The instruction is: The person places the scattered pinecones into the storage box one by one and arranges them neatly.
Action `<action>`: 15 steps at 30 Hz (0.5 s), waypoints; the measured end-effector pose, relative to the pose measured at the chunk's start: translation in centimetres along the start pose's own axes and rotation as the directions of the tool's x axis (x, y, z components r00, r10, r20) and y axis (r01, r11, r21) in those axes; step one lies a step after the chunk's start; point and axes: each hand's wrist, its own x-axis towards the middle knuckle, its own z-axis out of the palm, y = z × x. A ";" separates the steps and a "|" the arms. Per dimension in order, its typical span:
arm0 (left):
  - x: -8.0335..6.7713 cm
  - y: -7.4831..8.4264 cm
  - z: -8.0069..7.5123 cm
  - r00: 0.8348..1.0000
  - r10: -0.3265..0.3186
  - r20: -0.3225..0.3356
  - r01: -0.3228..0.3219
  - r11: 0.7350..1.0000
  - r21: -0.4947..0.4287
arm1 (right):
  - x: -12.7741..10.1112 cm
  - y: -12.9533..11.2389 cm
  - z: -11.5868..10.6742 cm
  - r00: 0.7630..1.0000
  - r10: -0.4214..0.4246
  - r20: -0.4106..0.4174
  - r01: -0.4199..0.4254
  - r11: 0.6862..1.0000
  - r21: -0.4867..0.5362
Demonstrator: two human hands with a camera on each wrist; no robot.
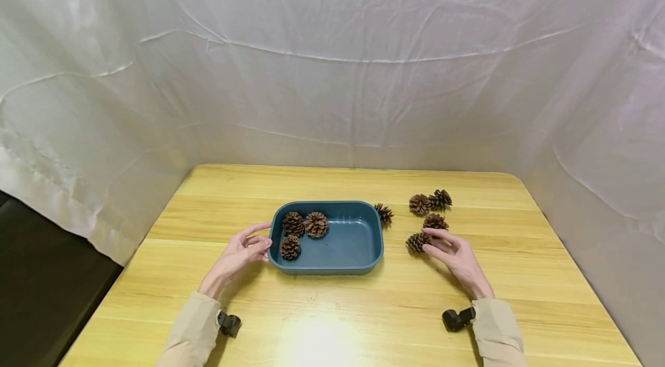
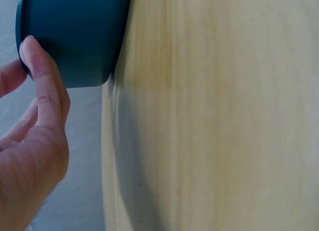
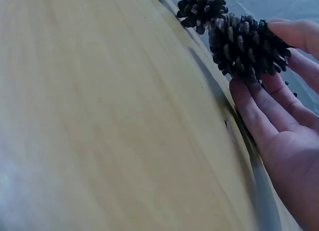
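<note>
A blue tray [image 1: 353, 237] sits mid-table with three pine cones [image 1: 316, 224] inside, toward its left end. My left hand [image 1: 266, 235] rests against the tray's left end wall [image 2: 75, 37], its fingers [image 2: 42, 86] straight along the wall. To the right of the tray, my right hand [image 1: 427, 240] pinches a loose pine cone [image 1: 417, 242] between thumb and fingers. In the right wrist view this cone [image 3: 246, 44] lies on the wood against the fingers [image 3: 259, 106], with another cone [image 3: 199, 9] just beyond it.
More loose cones lie on the wooden table [image 1: 363, 309]: one [image 1: 384, 214] by the tray's far right corner, a pair [image 1: 418, 203] further right, and one [image 1: 435, 221] just behind my right hand. White sheeting [image 1: 332, 67] walls the table on three sides.
</note>
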 end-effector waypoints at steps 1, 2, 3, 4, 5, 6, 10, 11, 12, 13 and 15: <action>0.0 0.0 0.0 1.000 0.001 0.002 -0.001 1.000 0.000 | 0.0 0.0 0.0 1.000 -0.001 0.000 0.001 1.000 0.007; 0.0 0.0 0.0 1.000 0.002 0.004 -0.002 1.000 0.000 | 0.0 0.0 0.0 1.000 -0.005 0.000 0.005 1.000 0.010; 0.0 0.0 0.0 1.000 0.004 0.005 -0.004 1.000 -0.001 | 0.0 0.0 0.0 1.000 -0.010 0.000 0.010 1.000 0.015; 0.0 0.1 0.0 1.000 0.002 0.003 -0.002 1.000 -0.003 | 0.0 0.0 0.0 1.000 -0.016 -0.001 0.017 1.000 0.022; 0.0 0.0 0.0 1.000 0.004 0.005 -0.004 1.000 -0.004 | 0.0 0.0 0.0 1.000 -0.025 -0.001 0.025 0.999 0.023; 0.0 0.0 0.0 1.000 0.006 0.006 -0.005 1.000 -0.007 | 0.0 0.1 0.0 0.999 -0.035 0.000 0.035 0.999 0.025; 0.0 0.0 -0.1 1.000 0.012 0.013 -0.012 1.000 -0.012 | -0.1 0.2 0.0 0.998 -0.064 0.015 0.063 0.996 0.061; 0.0 -0.1 -0.1 1.000 0.012 0.013 -0.012 1.000 -0.013 | -0.1 0.2 0.1 0.997 -0.070 0.020 0.069 0.994 0.079; 0.0 -0.1 -0.1 1.000 0.014 0.016 -0.014 1.000 -0.012 | -0.1 0.2 0.1 0.997 -0.076 0.025 0.074 0.993 0.092; 0.0 -0.1 -0.1 1.000 0.014 0.015 -0.014 1.000 -0.012 | -0.1 0.1 0.1 0.996 -0.080 0.026 0.077 0.991 0.105; 0.0 -0.1 -0.2 1.000 0.017 0.017 -0.016 1.000 -0.011 | -0.1 0.0 0.1 0.996 -0.084 0.030 0.079 0.988 0.135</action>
